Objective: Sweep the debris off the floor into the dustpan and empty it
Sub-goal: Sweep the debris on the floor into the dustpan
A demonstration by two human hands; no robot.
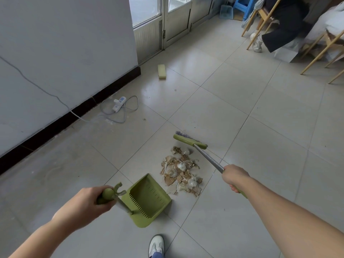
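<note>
A pile of torn cardboard and crumpled plastic debris (181, 173) lies on the tiled floor. A green dustpan (149, 202) stands just left of it, its open mouth facing the pile. My left hand (87, 203) grips the green knob of the dustpan's upright handle. My right hand (235, 176) grips the broom's metal and green handle. The green broom head (189, 141) with grey bristles rests on the floor at the far side of the pile.
A white power strip (119, 104) with looped cable lies by the wall at left. A yellow sponge (161, 71) sits farther off near the door. Wooden chair legs and a seated person's leg (273, 37) are at the back right. My shoe (156, 245) shows at the bottom.
</note>
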